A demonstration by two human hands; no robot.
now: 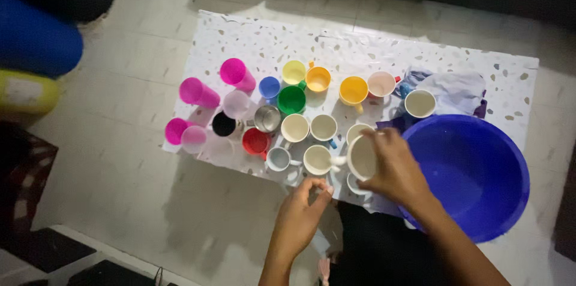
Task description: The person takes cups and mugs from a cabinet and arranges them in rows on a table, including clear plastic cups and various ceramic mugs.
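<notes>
1. Where the near edge of the speckled white table (384,52) meets the blue basin (474,172): right hand (393,169), fingers clamped round a cream mug (362,157), mug tipped on its side, mouth turned toward the camera, handle pointing left.
2. Just off the near edge, left of that mug: left hand (300,214), fingertips pinched together; whether anything sits between them, cannot tell.
3. Near edge, beside the held mug: two cream mugs (317,159) and (324,127), one pale grey mug (278,158), one more cream mug (295,128); a further white mug half hidden beneath the right hand.
4. Middle of the table: red cup (256,141), steel cup (267,118), black cup (224,124), green cup (291,99).
5. Far row: blue cup (269,87), yellow cup (294,72), two orange mugs (318,79) and (353,90), pinkish mug (381,84).
6. Left end: magenta tumblers (198,92) and (236,72) lying tilted, a third magenta cup (175,131) upright, pale clear tumblers (236,104) and (194,139) next to them.
7. Right end, far side of the basin: cream mug (420,104) touching a crumpled bluish cloth (456,91).
8. Floor, off the table's left end: blue roll (36,40) above a yellow container (24,94) with a pale rectangular label, print too blurred to tell.
</notes>
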